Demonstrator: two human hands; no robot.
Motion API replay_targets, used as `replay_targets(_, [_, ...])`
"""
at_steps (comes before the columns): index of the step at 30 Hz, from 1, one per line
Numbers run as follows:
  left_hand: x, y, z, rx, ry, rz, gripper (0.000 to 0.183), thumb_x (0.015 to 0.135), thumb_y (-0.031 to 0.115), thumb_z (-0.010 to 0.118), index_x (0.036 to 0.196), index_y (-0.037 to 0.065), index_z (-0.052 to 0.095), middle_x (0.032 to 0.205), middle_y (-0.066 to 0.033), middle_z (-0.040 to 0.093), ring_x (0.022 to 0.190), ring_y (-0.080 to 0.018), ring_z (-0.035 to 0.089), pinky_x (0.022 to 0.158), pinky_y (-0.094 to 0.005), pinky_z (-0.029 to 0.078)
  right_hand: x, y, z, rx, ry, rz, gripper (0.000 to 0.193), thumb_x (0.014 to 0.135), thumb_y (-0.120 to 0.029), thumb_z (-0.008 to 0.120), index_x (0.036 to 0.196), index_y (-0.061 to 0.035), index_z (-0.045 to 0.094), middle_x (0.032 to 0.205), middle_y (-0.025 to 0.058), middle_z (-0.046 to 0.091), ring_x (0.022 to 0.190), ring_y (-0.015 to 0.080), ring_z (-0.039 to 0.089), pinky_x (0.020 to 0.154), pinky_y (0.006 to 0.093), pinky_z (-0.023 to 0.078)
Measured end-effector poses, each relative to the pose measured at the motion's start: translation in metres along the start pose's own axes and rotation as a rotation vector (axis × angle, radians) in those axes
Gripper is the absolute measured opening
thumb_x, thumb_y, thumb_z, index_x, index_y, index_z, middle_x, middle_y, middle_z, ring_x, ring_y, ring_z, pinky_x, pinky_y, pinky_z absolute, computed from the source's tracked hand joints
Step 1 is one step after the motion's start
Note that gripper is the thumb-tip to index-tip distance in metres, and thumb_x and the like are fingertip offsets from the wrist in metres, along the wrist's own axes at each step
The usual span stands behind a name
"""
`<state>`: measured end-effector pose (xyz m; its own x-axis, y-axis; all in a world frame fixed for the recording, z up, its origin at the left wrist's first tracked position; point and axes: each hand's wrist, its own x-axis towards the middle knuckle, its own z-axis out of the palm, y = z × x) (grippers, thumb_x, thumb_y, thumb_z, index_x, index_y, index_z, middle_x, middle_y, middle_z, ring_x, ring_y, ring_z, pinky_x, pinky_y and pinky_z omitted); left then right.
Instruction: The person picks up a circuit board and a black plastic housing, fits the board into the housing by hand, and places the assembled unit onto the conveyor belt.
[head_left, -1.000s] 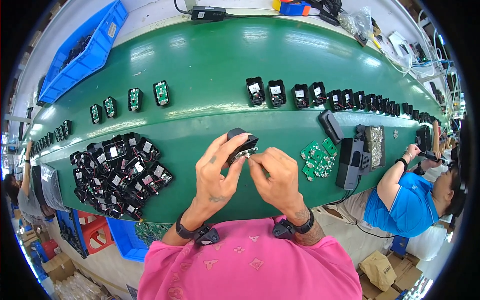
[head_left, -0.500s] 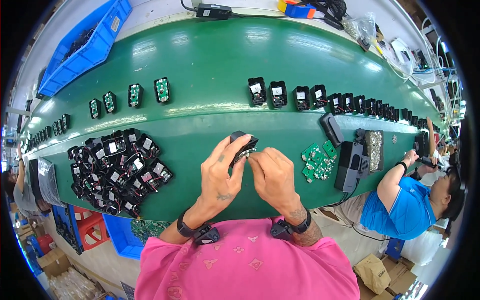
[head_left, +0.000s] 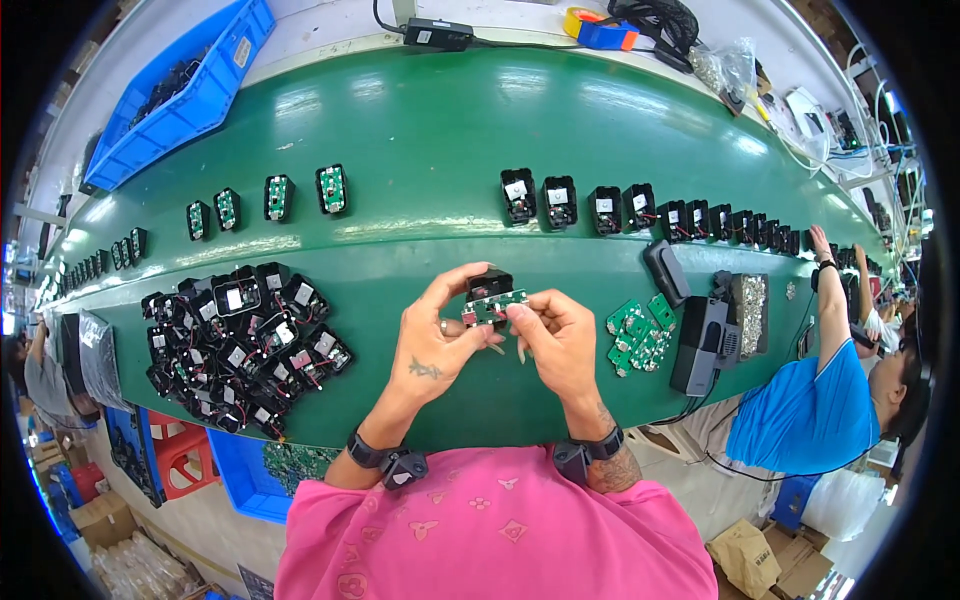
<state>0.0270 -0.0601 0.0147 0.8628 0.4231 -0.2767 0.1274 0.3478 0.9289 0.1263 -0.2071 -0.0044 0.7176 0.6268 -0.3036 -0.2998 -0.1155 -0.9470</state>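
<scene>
My left hand (head_left: pixel 426 345) is closed around a small black housing (head_left: pixel 490 283), its open side turned up. A narrow green circuit board (head_left: pixel 512 298) lies across the housing's opening, tilted and not flush with its rim. My right hand (head_left: pixel 560 338) pinches the right end of that board between thumb and fingertips. The left thumb presses near the board's other end. Fingers hide the lower part of the housing. To the left is a heap of black housings (head_left: pixel 240 340) with wires and metal parts. Loose green circuit boards (head_left: pixel 640 335) lie to the right.
Rows of housings stand farther back, board-fitted ones (head_left: pixel 333 190) left and others (head_left: pixel 518 196) right. A black device (head_left: pixel 700 345), a dark case (head_left: pixel 666 273) and a tray of small metal parts (head_left: pixel 752 315) sit right. A co-worker (head_left: pixel 800 400) reaches over the table at right.
The housing has turned in my left hand, and its open side with the green board now faces up. My right fingers have shifted onto the board's end. The co-worker's arm has stretched forward.
</scene>
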Motion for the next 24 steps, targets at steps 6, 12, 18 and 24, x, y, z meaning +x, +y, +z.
replay_targets(6, [0.004,-0.012,0.007,0.155,-0.003,0.148,0.059,0.082,-0.016,0.058,0.138,0.001,0.051,0.132,-0.0167,0.055,0.099,-0.0193,0.069,0.079,-0.0267,0.06,-0.004,-0.002,0.018,0.155,0.087,-0.314,0.011,0.095,-0.008,0.067,0.095,0.0031,0.067,0.077,0.0001,0.063,0.063,0.0035,0.055,0.055,0.0191,0.045])
replay_targets(12, [0.007,-0.012,0.007,0.355,0.005,0.093,0.058,0.081,-0.013,0.062,0.134,0.008,0.058,0.125,-0.0125,0.065,0.08,-0.011,0.07,0.062,-0.0255,0.057,0.0,-0.006,-0.018,-0.079,-0.112,0.027,0.022,0.099,-0.018,0.063,0.086,-0.0004,0.066,0.068,-0.0039,0.058,0.06,0.0016,0.048,0.051,0.02,0.038])
replay_targets(18, [0.01,-0.021,0.016,0.408,0.057,0.106,0.055,0.08,-0.013,0.057,0.131,0.007,0.062,0.123,-0.014,0.066,0.077,-0.0114,0.068,0.059,-0.0254,0.055,0.002,-0.012,-0.01,-0.215,-0.115,-0.12,0.027,0.097,-0.016,0.064,0.075,-0.001,0.061,0.062,-0.0027,0.055,0.055,0.0036,0.045,0.048,0.023,0.034])
replay_targets(24, [0.01,-0.027,0.02,0.502,0.119,0.343,0.056,0.083,-0.015,0.052,0.134,0.008,0.059,0.118,-0.0175,0.068,0.08,-0.0162,0.068,0.063,-0.0274,0.053,-0.001,-0.02,-0.009,-0.478,-0.142,-0.219,0.027,0.096,-0.017,0.063,0.078,0.0023,0.059,0.062,0.0104,0.053,0.053,0.0179,0.048,0.051,0.0343,0.039])
